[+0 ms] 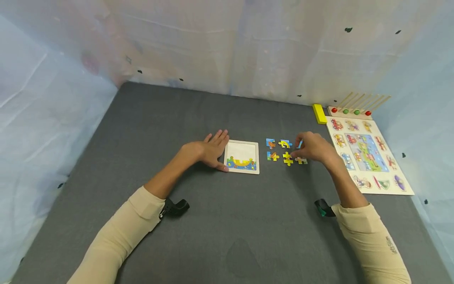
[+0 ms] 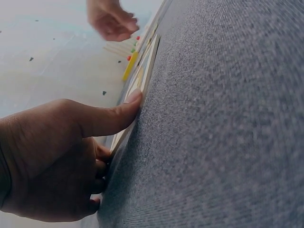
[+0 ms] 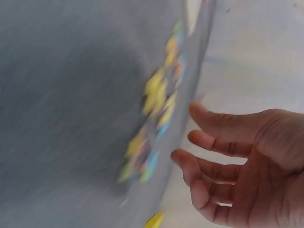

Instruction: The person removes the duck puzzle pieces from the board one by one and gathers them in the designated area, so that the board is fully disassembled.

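A small square wooden puzzle tray [image 1: 257,157] lies in the middle of the table, with a strip of joined pieces [image 1: 241,163] along its lower side and a bare upper part. My left hand [image 1: 211,152] rests at the tray's left edge, fingers extended and spread; its thumb [image 2: 124,111] touches the edge in the left wrist view. Several loose jigsaw pieces lie right of the tray in two rows, among them a yellow piece [image 1: 287,159]. Above the rightmost pieces hovers my right hand [image 1: 312,146], fingers loosely bent, with nothing between them in the right wrist view.
At the right lies a large picture puzzle board [image 1: 340,157]. Behind it stands a wooden rack [image 1: 349,114] with upright sticks and red and green beads. A yellow block [image 1: 319,114] sits beside them. Pale sheeting [image 1: 213,47] hangs behind the dark table [image 1: 213,236].
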Motion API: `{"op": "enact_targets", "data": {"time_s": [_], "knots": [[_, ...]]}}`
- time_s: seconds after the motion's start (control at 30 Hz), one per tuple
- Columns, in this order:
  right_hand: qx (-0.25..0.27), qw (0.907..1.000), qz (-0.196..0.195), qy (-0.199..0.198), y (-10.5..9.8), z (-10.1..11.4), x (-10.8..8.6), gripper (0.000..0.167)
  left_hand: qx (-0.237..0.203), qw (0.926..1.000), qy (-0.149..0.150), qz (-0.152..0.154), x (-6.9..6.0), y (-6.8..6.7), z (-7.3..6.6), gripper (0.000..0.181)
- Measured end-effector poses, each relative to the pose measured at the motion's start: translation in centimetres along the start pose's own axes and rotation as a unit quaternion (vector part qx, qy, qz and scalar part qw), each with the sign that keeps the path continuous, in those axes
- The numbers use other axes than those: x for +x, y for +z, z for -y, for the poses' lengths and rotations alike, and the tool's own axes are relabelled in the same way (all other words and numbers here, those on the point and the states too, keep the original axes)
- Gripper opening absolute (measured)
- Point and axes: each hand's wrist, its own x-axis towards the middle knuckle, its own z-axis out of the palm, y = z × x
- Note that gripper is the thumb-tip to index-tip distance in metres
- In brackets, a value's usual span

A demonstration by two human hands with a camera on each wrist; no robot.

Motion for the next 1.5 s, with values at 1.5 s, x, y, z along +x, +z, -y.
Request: {"op": "enact_targets", "data": {"time_s": [1.5], "knots": [[-0.001, 0.9636, 0.115, -0.242, 6.0, 12.6, 6.4, 0.013, 0.0, 1.0, -0.006, -0.002, 0.1, -0.1, -0.1, 0.117]]}}
